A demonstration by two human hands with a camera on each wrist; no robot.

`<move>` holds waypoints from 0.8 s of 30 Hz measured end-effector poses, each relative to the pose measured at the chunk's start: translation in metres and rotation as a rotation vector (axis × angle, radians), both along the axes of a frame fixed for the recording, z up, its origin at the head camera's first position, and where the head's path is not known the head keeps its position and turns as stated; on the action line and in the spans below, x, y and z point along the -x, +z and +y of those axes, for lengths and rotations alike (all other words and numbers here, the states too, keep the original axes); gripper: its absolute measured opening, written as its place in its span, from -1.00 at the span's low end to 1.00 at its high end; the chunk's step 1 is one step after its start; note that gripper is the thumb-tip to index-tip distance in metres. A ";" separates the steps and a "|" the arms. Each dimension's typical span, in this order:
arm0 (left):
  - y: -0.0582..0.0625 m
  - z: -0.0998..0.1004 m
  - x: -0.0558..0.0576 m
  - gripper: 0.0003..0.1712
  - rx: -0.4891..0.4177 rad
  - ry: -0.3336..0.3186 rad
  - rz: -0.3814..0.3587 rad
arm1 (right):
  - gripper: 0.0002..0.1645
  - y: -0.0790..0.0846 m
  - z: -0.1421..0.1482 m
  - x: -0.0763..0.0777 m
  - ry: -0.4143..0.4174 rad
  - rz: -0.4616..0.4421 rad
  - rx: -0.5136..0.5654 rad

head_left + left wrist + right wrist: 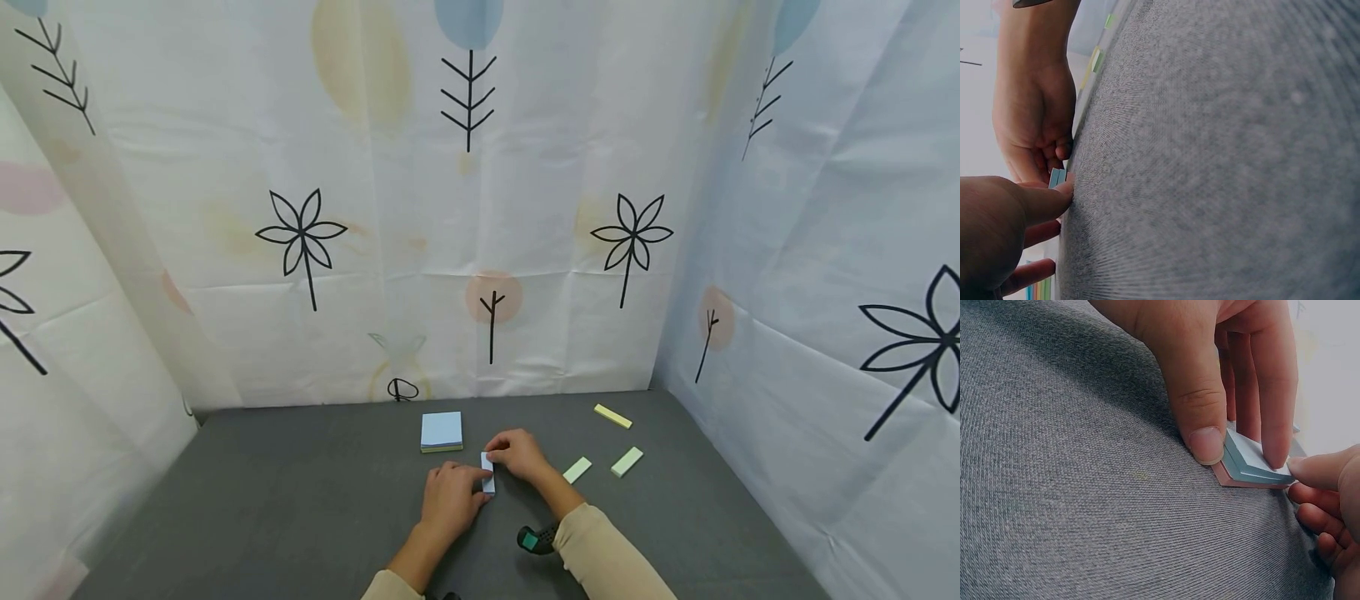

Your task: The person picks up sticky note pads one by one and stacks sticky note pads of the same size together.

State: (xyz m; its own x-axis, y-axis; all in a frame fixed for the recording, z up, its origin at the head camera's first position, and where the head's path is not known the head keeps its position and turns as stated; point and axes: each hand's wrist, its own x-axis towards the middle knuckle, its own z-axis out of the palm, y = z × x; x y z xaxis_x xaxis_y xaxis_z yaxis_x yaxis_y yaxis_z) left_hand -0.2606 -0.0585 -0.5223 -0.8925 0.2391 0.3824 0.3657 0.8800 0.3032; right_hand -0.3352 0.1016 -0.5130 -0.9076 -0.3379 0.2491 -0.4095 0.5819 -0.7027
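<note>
A narrow pad of sticky notes, pale blue over a pink layer, lies on the dark grey table between both hands. At its near end, my left hand holds it, thumb against the edge and a fingertip on the top face. My right hand pinches the far end with thumb and fingers. In the right wrist view, the blue layers sit slightly askew over the pink one. From the left wrist, only a small blue end of the pad shows between the fingers.
A square stack of sticky notes, blue on top and yellowish below, stands behind my left hand. To the right lie two pale green strips, one farther out and one beside my forearm, plus a yellow strip. Patterned curtains enclose the table.
</note>
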 end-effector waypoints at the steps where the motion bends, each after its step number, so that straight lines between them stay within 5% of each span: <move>1: 0.000 0.000 0.000 -0.66 0.001 0.000 -0.002 | -0.96 0.000 0.000 0.000 0.000 -0.002 0.000; 24: -0.001 0.001 -0.001 -0.67 -0.001 0.015 0.000 | -0.81 0.011 0.029 -0.011 0.017 0.002 0.068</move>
